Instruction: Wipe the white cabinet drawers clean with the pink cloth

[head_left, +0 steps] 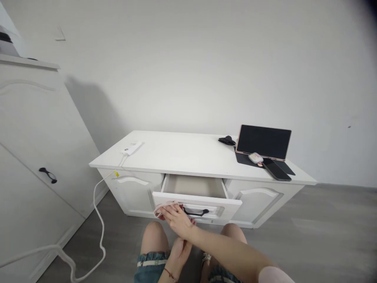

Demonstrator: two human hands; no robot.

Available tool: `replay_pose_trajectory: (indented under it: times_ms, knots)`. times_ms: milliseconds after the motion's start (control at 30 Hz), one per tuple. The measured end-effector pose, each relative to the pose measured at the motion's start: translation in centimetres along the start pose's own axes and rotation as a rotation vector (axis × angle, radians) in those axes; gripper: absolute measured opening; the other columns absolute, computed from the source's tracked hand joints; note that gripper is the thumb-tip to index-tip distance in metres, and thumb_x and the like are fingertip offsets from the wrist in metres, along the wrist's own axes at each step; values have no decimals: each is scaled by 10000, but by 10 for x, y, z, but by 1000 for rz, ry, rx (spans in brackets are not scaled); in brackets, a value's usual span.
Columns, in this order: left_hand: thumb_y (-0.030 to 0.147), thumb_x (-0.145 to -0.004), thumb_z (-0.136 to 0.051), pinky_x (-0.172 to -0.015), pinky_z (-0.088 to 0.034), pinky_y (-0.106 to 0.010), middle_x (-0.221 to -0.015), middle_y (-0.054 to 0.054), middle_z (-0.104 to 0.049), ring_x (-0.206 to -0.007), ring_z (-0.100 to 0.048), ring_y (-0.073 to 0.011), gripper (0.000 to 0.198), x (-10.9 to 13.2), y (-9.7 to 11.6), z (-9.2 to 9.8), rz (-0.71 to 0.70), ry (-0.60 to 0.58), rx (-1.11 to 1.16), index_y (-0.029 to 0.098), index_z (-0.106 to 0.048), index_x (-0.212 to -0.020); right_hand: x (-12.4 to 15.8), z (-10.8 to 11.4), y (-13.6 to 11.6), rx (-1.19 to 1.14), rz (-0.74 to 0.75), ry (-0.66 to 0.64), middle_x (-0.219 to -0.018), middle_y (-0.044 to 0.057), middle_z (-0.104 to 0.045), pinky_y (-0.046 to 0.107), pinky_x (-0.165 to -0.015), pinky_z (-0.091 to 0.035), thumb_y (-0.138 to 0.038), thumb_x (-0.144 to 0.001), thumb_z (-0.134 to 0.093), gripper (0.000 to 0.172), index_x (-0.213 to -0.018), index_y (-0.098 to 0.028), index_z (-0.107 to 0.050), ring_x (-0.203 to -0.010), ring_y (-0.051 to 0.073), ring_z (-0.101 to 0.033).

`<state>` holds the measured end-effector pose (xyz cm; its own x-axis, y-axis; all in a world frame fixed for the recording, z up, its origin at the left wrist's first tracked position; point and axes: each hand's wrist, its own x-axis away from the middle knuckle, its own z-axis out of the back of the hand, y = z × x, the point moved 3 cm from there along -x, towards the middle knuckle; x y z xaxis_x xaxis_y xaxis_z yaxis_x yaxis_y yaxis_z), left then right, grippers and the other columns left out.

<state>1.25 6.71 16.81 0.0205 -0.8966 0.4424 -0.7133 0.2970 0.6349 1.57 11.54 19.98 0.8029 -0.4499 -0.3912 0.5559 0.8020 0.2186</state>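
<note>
A white drawer [197,199] is pulled out of the cabinet, and its inside shows a pale bare bottom. Against the left part of its front, a pale pinkish cloth [159,209] lies under the fingers of my right hand [179,221], which presses and holds it there. The right forearm crosses over from the right. My left hand [180,249], with a red bracelet at the wrist, is below and partly behind the right one. Most of its fingers are hidden, so its grip does not show. Just right of my hands is the drawer's black handle [196,213].
On the white cabinet top [182,151] are a white power strip [132,148], a black folded item [226,140], a tablet [263,141], a small white case [255,158] and a phone [276,169]. A white cable [98,212] hangs at left beside a wardrobe [38,137].
</note>
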Motion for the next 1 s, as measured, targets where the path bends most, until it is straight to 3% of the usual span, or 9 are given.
replay_pose_trajectory:
  times_ms: [167,267,333,433,500,600,700,867,1000]
  knots:
    - [-15,-512,-618,-749,-506,-391,-537,-21,-614,-626,-633,-222,266,-2,-17,45,54,189,-57,241,-551,-522,28,-49,-10,115,55,-36,-1435,69,-465,396,-1052,-360,-266,-898,-477,291,-1067,-144,-681,-1321,243,-372]
    - [-55,-492,-556,-839,-477,-394,-607,-11,-620,-750,-654,-229,304,-5,-11,66,-5,360,-120,237,-507,-559,57,-62,-4,85,88,-39,-1412,77,-491,371,-1026,-379,-285,-889,-505,295,-1060,-131,-688,-1290,233,-413]
    - [-34,-536,-575,-926,-435,-383,-663,5,-612,-900,-641,-234,291,-7,-1,71,-77,433,-134,237,-519,-628,80,-61,6,45,75,-38,-1414,66,-490,352,-976,-411,-262,-898,-495,302,-1116,-136,-662,-1283,215,-423]
    - [37,-608,-635,-957,-416,-325,-751,18,-629,-989,-613,-202,243,-9,14,58,-180,459,-142,233,-575,-738,115,-48,24,26,23,-46,-1424,73,-478,356,-890,-449,-223,-906,-477,303,-1148,-146,-642,-1266,213,-438]
    - [85,-632,-682,-910,-447,-299,-802,9,-661,-927,-634,-175,203,-9,19,37,-193,346,-103,224,-613,-763,137,-34,35,68,-18,-27,-1398,70,-505,379,-884,-452,-218,-903,-481,292,-1134,-160,-649,-1225,215,-467]
    - [108,-636,-730,-825,-493,-291,-746,-9,-683,-782,-660,-149,144,-9,20,-4,-79,92,19,193,-635,-702,167,-7,52,152,-78,22,-1334,40,-562,397,-914,-439,-201,-897,-480,308,-1168,-184,-627,-1186,199,-478]
    - [86,-665,-722,-748,-516,-268,-714,-33,-703,-695,-659,-129,121,-9,20,-32,67,-12,60,172,-637,-667,193,24,69,224,-119,17,-1304,26,-582,395,-928,-427,-152,-893,-445,364,-1223,-208,-588,-1176,186,-472]
    - [66,-690,-723,-730,-535,-265,-731,-34,-724,-656,-651,-106,142,-11,20,-39,110,-32,48,169,-627,-672,229,78,96,329,-237,44,-1324,-18,-582,410,-936,-380,-129,-901,-409,412,-1252,-283,-562,-1160,193,-471]
    - [86,-688,-739,-762,-539,-278,-738,-20,-722,-664,-649,-101,137,-12,16,-34,80,-47,59,172,-632,-690,226,103,106,327,-375,117,-1306,-26,-603,435,-979,-313,-154,-899,-458,418,-1265,-336,-546,-1169,213,-464]
